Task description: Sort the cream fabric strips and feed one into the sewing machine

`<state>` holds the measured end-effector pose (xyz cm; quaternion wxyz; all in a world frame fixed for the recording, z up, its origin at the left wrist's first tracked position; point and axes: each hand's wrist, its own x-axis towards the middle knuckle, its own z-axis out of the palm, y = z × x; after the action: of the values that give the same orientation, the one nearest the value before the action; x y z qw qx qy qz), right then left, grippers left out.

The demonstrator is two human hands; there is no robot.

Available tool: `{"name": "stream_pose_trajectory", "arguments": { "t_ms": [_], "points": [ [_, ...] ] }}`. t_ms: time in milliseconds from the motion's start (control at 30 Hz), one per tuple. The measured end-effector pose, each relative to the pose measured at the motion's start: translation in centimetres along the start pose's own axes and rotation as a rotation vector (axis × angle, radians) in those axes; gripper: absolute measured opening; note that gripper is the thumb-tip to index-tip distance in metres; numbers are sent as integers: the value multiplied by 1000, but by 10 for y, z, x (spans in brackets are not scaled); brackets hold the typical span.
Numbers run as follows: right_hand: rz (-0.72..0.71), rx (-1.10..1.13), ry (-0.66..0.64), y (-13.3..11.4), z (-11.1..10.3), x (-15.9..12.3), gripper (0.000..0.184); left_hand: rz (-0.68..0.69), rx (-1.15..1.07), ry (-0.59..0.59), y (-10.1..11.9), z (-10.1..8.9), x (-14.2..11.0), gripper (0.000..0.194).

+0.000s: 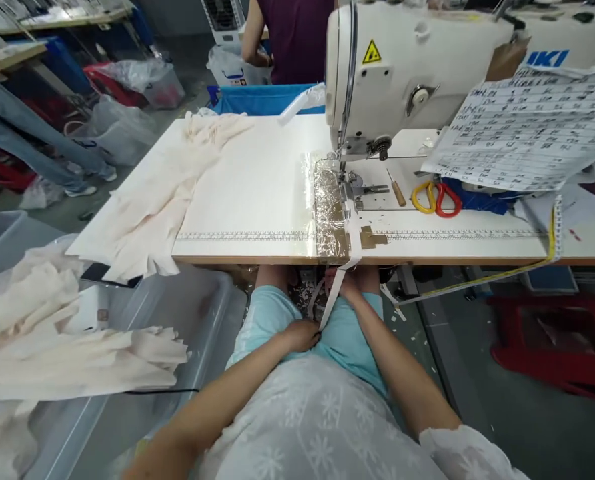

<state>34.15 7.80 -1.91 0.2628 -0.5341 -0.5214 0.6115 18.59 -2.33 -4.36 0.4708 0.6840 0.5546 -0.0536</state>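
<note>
A narrow white fabric strip runs down from the sewing machine's presser foot, over the table's front edge, to my lap. My left hand is closed on its lower part, above my thighs. Just below the table edge, my right hand is curled at the strip, with its fingertips partly hidden behind it. A paler loop of strip hangs between the two hands. Cream fabric pieces lie on the left of the white sewing table, some hanging over its front edge.
Scissors with yellow and red handles and a wooden-handled awl lie right of the needle. A printed sheet and a tape measure are farther right. A clear bin stands at left, a red stool at right. People work beyond.
</note>
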Motion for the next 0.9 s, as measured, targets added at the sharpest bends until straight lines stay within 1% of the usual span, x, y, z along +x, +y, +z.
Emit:
{"name": "stream_pose_trajectory", "arguments": {
  "t_ms": [67, 133, 200, 233, 300, 367, 433, 500, 567, 600, 667, 733, 800, 833, 900],
  "points": [
    [-1, 69, 92, 6, -22, -17, 29, -4, 70, -62, 10, 5, 10, 8],
    [-12, 130, 192, 13, -44, -41, 28, -12, 131, -100, 15, 8, 14, 12],
    [-20, 169, 290, 22, -61, -70, 31, -21, 174, -106, 14, 9, 12, 19],
    [-18, 180, 334, 28, -65, -84, 32, -21, 185, -100, 12, 10, 9, 21],
    [2, 195, 416, 38, -65, -109, 33, -9, 185, -75, 6, 9, 2, 22],
    [16, 185, 461, 42, -55, -127, 32, 15, 164, -43, 0, 7, -6, 24],
    [-15, 137, 480, 35, -44, -139, 31, 43, 136, -16, -5, 3, -12, 25],
    [-107, 38, 509, 12, -38, -146, 29, 80, 111, 2, -8, -2, -17, 25],
    [-245, -114, 580, -22, -41, -144, 27, 132, 88, 11, -9, -10, -20, 26],
    [-326, -217, 634, -43, -45, -140, 26, 161, 78, 18, -9, -14, -21, 26],
    [-495, -469, 747, -84, -61, -124, 24, 211, 56, 43, -9, -26, -24, 27],
    [-632, -753, 802, -121, -82, -98, 26, 241, -42, 83, -7, -42, -32, 29],
    [-690, -1013, 799, -148, -104, -66, 31, 279, -215, 82, -3, -66, -49, 30],
    [-686, -1122, 806, -157, -114, -49, 33, 310, -311, 58, 0, -80, -61, 31],
    [-614, -1298, 819, -167, -129, -13, 36, 387, -458, 9, 4, -114, -91, 33]
  ]
}}
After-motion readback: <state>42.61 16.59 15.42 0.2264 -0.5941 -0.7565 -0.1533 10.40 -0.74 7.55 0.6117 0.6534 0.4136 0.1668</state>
